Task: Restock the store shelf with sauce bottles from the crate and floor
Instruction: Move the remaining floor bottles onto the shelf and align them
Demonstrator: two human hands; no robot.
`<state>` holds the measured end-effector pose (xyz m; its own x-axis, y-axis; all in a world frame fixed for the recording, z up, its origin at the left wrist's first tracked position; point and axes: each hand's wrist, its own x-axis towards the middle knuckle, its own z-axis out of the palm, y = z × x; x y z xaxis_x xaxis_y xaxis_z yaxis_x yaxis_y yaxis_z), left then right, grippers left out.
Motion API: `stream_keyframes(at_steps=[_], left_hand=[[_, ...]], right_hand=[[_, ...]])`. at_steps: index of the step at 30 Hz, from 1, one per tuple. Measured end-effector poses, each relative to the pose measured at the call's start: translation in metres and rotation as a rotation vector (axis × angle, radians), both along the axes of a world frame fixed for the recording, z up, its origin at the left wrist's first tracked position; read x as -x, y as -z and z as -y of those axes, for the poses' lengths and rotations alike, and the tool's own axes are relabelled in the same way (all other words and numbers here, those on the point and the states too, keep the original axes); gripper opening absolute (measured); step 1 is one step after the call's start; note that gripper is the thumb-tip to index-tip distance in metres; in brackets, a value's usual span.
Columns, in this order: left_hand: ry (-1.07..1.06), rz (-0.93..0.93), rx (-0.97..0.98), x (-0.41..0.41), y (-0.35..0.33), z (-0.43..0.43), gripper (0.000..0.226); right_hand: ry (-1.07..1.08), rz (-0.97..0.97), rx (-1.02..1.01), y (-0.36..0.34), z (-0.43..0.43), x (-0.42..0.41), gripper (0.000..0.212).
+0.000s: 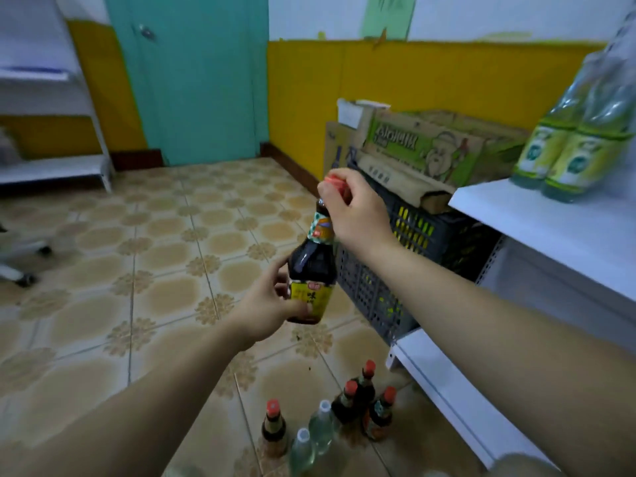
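Observation:
A dark sauce bottle (313, 266) with a yellow label and a red cap hangs upright in the air before me, above the tiled floor. My right hand (351, 208) grips its cap and neck from above. My left hand (272, 304) holds its lower body at the label. Right behind the bottle stands a grey plastic crate (385, 270), pushed against the white store shelf (550, 228). Several more bottles (358, 404), dark ones with red caps and clear ones with white caps, stand on the floor near my feet.
Pale green bottles (564, 156) stand on the shelf top at the right. Cardboard boxes (423, 149) lie on the crate against the yellow wall. A teal door (196, 80) is at the back, another white rack (51, 132) at the far left.

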<state>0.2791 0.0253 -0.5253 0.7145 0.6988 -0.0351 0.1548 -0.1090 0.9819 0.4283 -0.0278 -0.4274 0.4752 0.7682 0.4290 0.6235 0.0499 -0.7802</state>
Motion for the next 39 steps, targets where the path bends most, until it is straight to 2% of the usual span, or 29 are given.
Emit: stream_keyframes(at_steps=[2, 6, 8, 11, 14, 19, 22, 25, 29, 33, 39], left_hand=[[-0.016, 0.129, 0.045, 0.003, -0.032, 0.014, 0.079], [0.027, 0.382, 0.176, 0.001, -0.089, 0.045, 0.057], [0.037, 0.433, 0.189, -0.002, -0.111, 0.061, 0.051], [0.047, 0.464, 0.198, -0.011, -0.139, 0.085, 0.053], [0.069, 0.452, 0.149, -0.024, -0.162, 0.105, 0.060], [0.224, 0.392, 0.049, -0.053, -0.188, 0.129, 0.079], [0.320, 0.403, 0.032, -0.076, -0.192, 0.147, 0.079], [0.419, 0.414, 0.045, -0.101, -0.190, 0.173, 0.076], [0.589, 0.408, 0.061, -0.134, -0.184, 0.215, 0.074], [0.744, 0.362, -0.041, -0.170, -0.178, 0.258, 0.072], [0.970, 0.309, -0.200, -0.243, -0.161, 0.322, 0.081]], right_hand=[[-0.036, -0.114, 0.012, -0.023, 0.011, 0.002, 0.038], [-0.091, -0.197, 0.007, -0.050, 0.043, 0.002, 0.039], [-0.076, -0.215, -0.038, -0.069, 0.062, 0.000, 0.046], [-0.074, -0.150, -0.061, -0.097, 0.095, -0.004, 0.032], [-0.083, -0.064, -0.034, -0.122, 0.128, -0.010, 0.031], [0.074, -0.055, -0.006, -0.146, 0.168, -0.025, 0.047], [0.169, -0.042, -0.010, -0.151, 0.199, -0.036, 0.031], [0.271, -0.057, 0.003, -0.149, 0.236, -0.045, 0.028], [0.457, -0.029, -0.001, -0.135, 0.288, -0.058, 0.048], [0.607, -0.051, -0.055, -0.122, 0.342, -0.082, 0.040], [0.810, -0.049, -0.102, -0.105, 0.415, -0.117, 0.050]])
